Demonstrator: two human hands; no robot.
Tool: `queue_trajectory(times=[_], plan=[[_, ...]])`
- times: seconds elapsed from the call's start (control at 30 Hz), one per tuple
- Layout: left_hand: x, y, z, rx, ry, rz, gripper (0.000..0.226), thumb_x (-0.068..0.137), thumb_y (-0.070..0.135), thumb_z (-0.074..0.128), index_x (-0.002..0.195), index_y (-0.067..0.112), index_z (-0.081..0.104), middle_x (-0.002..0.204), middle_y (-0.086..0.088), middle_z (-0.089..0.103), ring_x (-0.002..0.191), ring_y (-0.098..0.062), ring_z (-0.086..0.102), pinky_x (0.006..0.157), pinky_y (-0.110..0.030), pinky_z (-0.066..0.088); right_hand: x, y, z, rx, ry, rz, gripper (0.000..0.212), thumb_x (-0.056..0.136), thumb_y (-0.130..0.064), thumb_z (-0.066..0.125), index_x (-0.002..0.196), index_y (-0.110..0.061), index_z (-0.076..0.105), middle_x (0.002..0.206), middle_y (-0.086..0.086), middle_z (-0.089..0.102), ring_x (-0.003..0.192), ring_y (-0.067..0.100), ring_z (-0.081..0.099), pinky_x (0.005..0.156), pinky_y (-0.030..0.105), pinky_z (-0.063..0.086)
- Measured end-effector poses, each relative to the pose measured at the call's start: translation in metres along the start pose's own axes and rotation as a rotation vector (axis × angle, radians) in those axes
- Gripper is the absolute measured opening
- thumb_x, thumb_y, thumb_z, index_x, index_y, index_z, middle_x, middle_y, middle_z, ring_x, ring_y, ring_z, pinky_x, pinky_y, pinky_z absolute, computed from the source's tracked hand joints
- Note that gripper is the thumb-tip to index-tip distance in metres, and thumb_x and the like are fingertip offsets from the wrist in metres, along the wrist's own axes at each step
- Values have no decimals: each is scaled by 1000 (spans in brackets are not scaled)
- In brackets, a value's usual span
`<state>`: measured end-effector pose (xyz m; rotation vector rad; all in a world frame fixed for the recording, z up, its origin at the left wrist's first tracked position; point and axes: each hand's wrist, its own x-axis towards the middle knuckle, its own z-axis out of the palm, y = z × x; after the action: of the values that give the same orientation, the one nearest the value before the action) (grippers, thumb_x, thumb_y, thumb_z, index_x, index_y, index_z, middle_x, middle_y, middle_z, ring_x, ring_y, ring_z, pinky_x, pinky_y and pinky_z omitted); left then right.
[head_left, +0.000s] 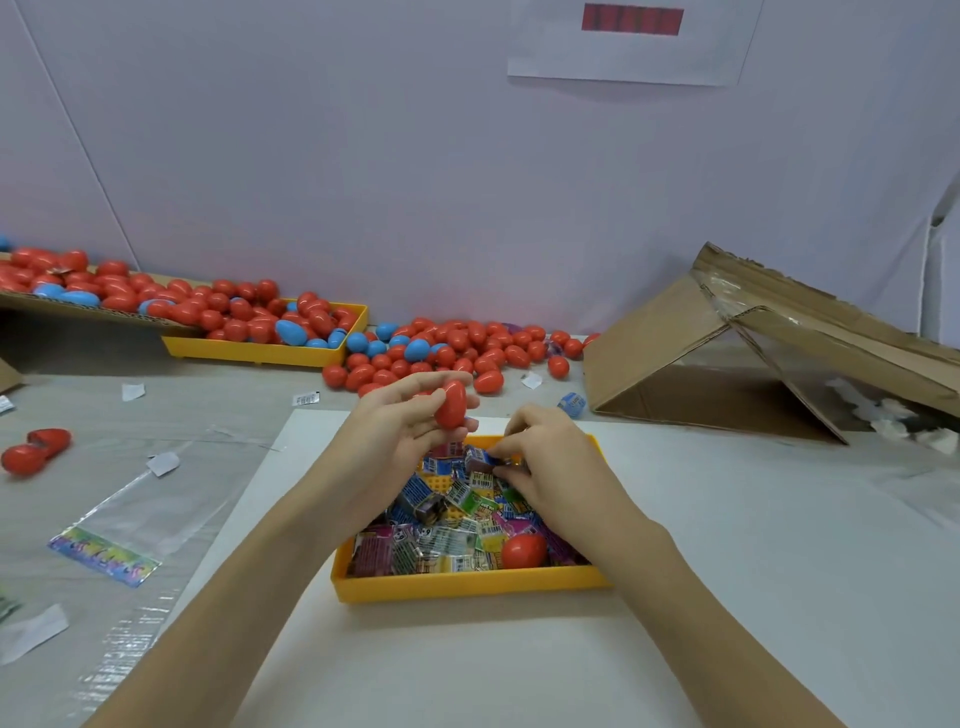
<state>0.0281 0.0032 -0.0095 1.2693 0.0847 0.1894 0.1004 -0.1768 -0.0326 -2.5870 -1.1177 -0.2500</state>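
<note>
Over the far edge of the yellow tray (467, 584), both hands are at work. The left hand (400, 421) has its fingers and thumb wrapped round a red egg (451, 404), held up clear of the tray and roughly upright. My guess is that keeps it ready to be popped open and filled. The right hand (550, 457), just beside it and lower, pinches a small blue packet (480, 460) between fingertips and thumb, right above the heap of packets (447, 540) that fills the tray.

Working over the tray makes sense: drop anything and it lands back in the pile. I can't tell from here whether the egg is cracked open or fully closed.

A second red egg (524, 551) lies in the tray's near right corner, on top of the packets — maybe parked there as next in line. Along the far edge of the table (218, 387) there's a big spread of red and blue eggs (457, 348), some in another yellow tray (260, 353), with a collapsed cardboard box (727, 374) toward the far right.
</note>
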Motion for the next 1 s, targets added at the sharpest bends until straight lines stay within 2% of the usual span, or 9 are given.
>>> queue_trajectory(times=[0.1, 0.2, 0.33, 0.43, 0.63, 0.77, 0.83, 0.9, 1.0], plan=[[-1, 2, 0, -87, -35, -19, 31, 93, 13, 66, 122, 5, 70, 119, -20, 74, 109, -31, 74, 84, -29, 61, -1, 0, 3, 13, 42, -15, 22, 98, -26, 70, 119, -22, 77, 113, -3, 61, 108, 19, 48, 88, 35, 47], [-4, 2, 0, -84, -73, -15, 41, 84, 9, 74, 124, 6, 71, 121, -20, 73, 113, -33, 72, 86, -27, 59, -3, -2, 3, 24, 75, -32, 16, 99, -24, 69, 111, -19, 78, 110, -3, 64, 106, 19, 50, 84, 37, 48], [-6, 4, 0, -102, -206, -29, 41, 90, 7, 64, 131, 3, 63, 125, -23, 70, 119, -35, 69, 93, -31, 58, -4, -4, 4, -16, 86, -40, 14, 102, -21, 61, 108, -16, 72, 111, -2, 62, 107, 18, 48, 80, 33, 45], [-6, 4, 1, -112, -255, -50, 40, 95, 7, 56, 135, 5, 59, 126, -24, 70, 117, -35, 70, 93, -33, 59, -5, -4, 4, -12, 89, -39, 14, 101, -21, 60, 112, -16, 68, 115, -2, 60, 110, 18, 46, 81, 31, 42], [-2, 4, -4, -121, -153, -99, 39, 94, 5, 48, 128, 3, 67, 113, -20, 74, 84, -23, 71, 74, -28, 60, -5, 0, 5, 53, 99, -34, 14, 100, -27, 66, 107, -16, 71, 110, -1, 62, 108, 17, 48, 83, 28, 40], [3, 1, 0, -116, 52, -112, 26, 94, 22, 59, 105, 3, 73, 87, -12, 66, 64, -17, 58, 56, -22, 50, -7, 3, 0, 99, 182, -36, 14, 100, -20, 66, 105, -11, 76, 108, 1, 65, 107, 20, 54, 90, 31, 46], [4, -2, 1, 75, 135, -52, 27, 94, 36, 65, 96, 10, 70, 76, -6, 57, 58, -15, 48, 51, -19, 41, -9, 3, -4, 148, 293, -31, 8, 98, -15, 70, 97, -8, 75, 102, 4, 65, 102, 22, 57, 88, 31, 47], [0, -6, 2, 301, 116, 19, 31, 86, 48, 71, 90, 17, 72, 65, -1, 49, 55, -13, 42, 51, -18, 40, -9, 1, -8, 180, 379, -43, 6, 95, -13, 73, 93, -8, 73, 99, 4, 65, 99, 23, 60, 88, 33, 49], [-7, -13, 4, 410, 116, 63, 35, 86, 56, 71, 83, 22, 78, 54, 7, 45, 50, -7, 42, 51, -13, 40, -9, -2, -8, 192, 445, -116, 9, 92, -13, 78, 90, -8, 70, 97, 3, 65, 97, 22, 61, 89, 37, 52]])
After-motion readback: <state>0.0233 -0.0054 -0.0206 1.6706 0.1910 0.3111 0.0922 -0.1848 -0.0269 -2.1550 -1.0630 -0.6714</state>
